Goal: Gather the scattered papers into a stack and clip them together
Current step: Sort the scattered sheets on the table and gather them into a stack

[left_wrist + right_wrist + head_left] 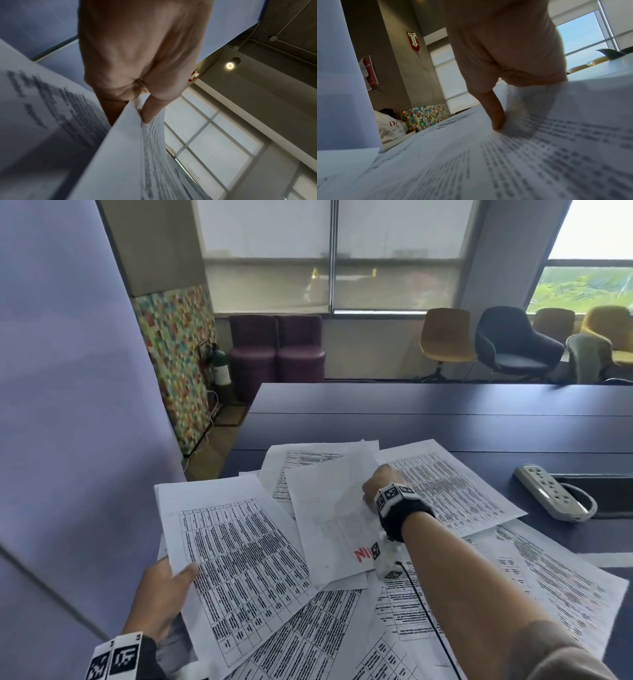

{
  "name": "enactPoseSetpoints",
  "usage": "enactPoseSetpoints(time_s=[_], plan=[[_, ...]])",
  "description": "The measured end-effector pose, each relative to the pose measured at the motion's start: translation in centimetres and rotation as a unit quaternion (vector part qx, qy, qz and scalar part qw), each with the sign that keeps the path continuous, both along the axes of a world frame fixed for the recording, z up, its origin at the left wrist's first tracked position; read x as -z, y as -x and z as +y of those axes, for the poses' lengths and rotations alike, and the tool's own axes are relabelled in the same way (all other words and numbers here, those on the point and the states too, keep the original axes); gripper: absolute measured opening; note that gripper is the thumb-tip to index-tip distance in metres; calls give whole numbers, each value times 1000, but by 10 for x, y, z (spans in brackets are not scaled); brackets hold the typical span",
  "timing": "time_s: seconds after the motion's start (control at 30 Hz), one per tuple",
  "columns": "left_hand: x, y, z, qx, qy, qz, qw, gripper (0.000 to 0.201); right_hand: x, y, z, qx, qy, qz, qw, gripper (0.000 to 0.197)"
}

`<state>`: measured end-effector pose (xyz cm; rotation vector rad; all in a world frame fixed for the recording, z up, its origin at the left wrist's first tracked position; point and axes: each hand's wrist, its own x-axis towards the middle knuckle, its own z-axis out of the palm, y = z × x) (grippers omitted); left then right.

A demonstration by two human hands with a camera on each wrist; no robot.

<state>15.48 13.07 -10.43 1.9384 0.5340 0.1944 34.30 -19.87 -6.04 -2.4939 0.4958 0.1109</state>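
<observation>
papers point(239, 559): white, black print | table point(411, 412): dark blue | wall panel point(178, 354): multicoloured mosaic

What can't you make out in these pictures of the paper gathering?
- Right hand fingers: head view, hidden behind the lifted white sheet.
- Printed table text: right wrist view, blurred.
- A clip: in no view.
- White power strip cable: head view, runs under the strip.

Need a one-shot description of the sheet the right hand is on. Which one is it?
On the dark blue table, find the fan of printed papers. Near its far middle, the right hand pinches the right edge of one sheet. Unlike its neighbours' dense black tables, this sheet shows an almost blank face with faint show-through print and red lettering at its near edge.
</observation>
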Motion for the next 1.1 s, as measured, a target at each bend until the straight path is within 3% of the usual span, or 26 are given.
enactPoseSetpoints(time_s=[0.13,0.2,0.27,0.37,0.43,0.5,0.67,0.73,0.77,0.83,0.87,0.93,1.0,1.07,1.1], plan=[[0,1,4,10,9,12,1000,25,-13,3,-11,-6,-59,-21,998,33],[-4,3,2,15,13,6,1000,26,-27,7,-19,-33,-134,-56,989,26],[-7,4,0,23,-5,-8,1000,29,-49,20,-28,-63,-242,-119,961,15],[-13,5,-1,32,-36,-10,999,31,-89,41,-51,-154,-385,-151,897,29],[-17,7,-1,31,-49,-14,998,31,-114,54,-66,-218,-456,-128,853,35],[-23,11,-2,32,-36,-22,999,27,-133,66,-78,-260,-489,-89,828,35],[-36,15,-5,30,44,-42,998,16,-157,91,-93,-332,-485,-4,809,42],[-37,15,-6,41,64,-49,996,12,-156,97,-88,-337,-454,-2,824,35],[-39,18,-8,52,72,-53,995,12,-152,97,-84,-341,-400,-12,851,27],[-42,26,-19,95,88,-62,990,11,-140,95,-75,-355,-187,-64,914,27],[-45,30,-27,120,118,-56,984,12,-133,93,-68,-359,-73,-82,927,30],[-48,39,-38,148,204,-32,967,30,-123,96,-50,-356,61,-104,927,19],[-48,46,-42,160,255,-16,953,30,-119,105,-30,-356,82,-120,923,11],[-46,51,-42,174,272,-2,946,41,-116,104,-15,-372,76,-114,918,27],[-47,55,-44,180,273,3,945,49,-114,101,-10,-383,80,-117,913,26]])
